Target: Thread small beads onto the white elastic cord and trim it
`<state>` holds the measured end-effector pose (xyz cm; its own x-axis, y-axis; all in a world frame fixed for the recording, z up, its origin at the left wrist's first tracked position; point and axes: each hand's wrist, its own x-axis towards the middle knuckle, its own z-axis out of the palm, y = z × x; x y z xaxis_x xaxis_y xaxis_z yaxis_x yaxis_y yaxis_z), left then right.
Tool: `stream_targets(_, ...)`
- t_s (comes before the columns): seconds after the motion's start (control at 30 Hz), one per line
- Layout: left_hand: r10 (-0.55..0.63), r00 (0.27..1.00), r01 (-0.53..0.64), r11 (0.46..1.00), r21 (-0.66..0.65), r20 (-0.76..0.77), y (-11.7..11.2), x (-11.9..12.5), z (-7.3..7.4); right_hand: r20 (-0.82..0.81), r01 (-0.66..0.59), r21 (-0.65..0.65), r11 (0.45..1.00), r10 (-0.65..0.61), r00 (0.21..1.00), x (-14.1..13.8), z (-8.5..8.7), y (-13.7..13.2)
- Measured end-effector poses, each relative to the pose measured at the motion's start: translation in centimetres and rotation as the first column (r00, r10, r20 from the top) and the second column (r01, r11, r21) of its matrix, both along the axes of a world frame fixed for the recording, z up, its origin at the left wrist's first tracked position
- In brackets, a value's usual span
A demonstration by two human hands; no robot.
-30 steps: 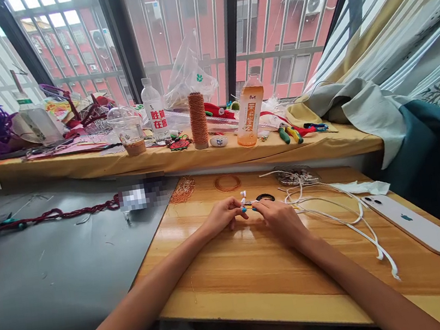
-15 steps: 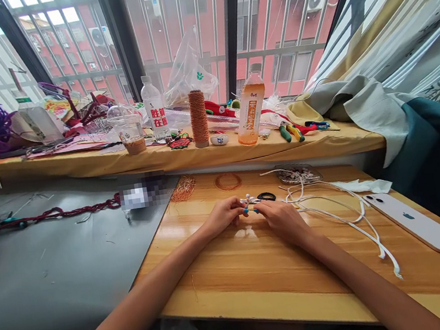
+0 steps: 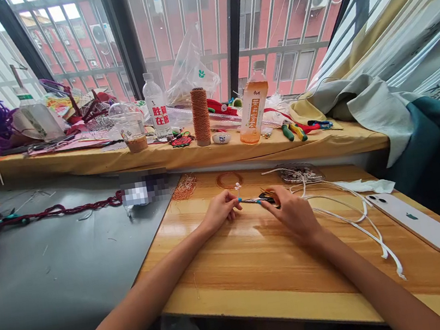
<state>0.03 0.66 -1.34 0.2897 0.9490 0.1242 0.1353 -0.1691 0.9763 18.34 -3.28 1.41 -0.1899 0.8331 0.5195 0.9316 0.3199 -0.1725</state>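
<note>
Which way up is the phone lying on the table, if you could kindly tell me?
Face down: the phone shows its back, with lenses and logo facing up.

On the table (image 3: 234,262), cords (image 3: 368,231) lie between right hand (image 3: 291,212) and phone (image 3: 423,223); behind, on the sill (image 3: 185,156), stands a spool (image 3: 201,117)

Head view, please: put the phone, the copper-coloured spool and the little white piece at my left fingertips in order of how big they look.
1. Phone, though it also looks nearer the camera than the spool.
2. Copper-coloured spool.
3. Little white piece, clearly smallest.
</note>
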Motion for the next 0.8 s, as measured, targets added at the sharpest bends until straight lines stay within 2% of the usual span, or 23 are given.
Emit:
stream_targets(0.07, 0.008, 0.993, 0.001, 0.997, 0.077, -0.116, -0.3, 0.1, 0.1, -0.072, -0.026, -0.001, 1.000, 0.026, 0.997, 0.3, 0.3, 0.0)
stream_targets(0.13, 0.040, 0.959, 0.028, 0.972, 0.234, -0.281, -0.7, 0.2, 0.2, -0.070, -0.090, -0.005, 0.996, 0.090, 0.994, 0.3, 0.5, -0.2)
stream_targets(0.23, 0.134, 0.859, 0.123, 0.883, 0.453, -0.494, -1.4, 0.3, 0.4, 0.062, -0.178, -0.011, 0.984, 0.178, 0.982, -0.2, 0.5, -0.7)
stream_targets(0.33, 0.181, 0.798, 0.180, 0.838, 0.516, -0.574, -1.7, 0.3, 0.3, 0.190, -0.218, -0.024, 0.976, 0.218, 0.957, -0.7, 0.2, -1.0)
stream_targets(0.43, 0.169, 0.812, 0.187, 0.831, 0.523, -0.558, -1.6, 0.2, 0.2, 0.221, -0.227, 0.000, 0.974, 0.221, 0.950, -0.9, 0.0, -1.0)
stream_targets(0.53, 0.093, 0.860, 0.207, 0.835, 0.510, -0.501, -1.3, 0.3, 0.1, 0.197, -0.231, 0.038, 0.972, 0.219, 0.956, -0.8, -0.1, -0.8)
stream_targets(0.67, -0.020, 0.914, 0.223, 0.859, 0.461, -0.405, -1.0, 0.3, 0.2, 0.113, -0.229, 0.100, 0.968, 0.217, 0.969, -0.3, -0.4, -0.3)
stream_targets(0.8, -0.030, 0.941, 0.195, 0.862, 0.467, -0.337, -1.0, 0.2, 0.2, 0.002, -0.289, 0.063, 0.955, 0.290, 0.957, 0.2, -0.5, 0.1)
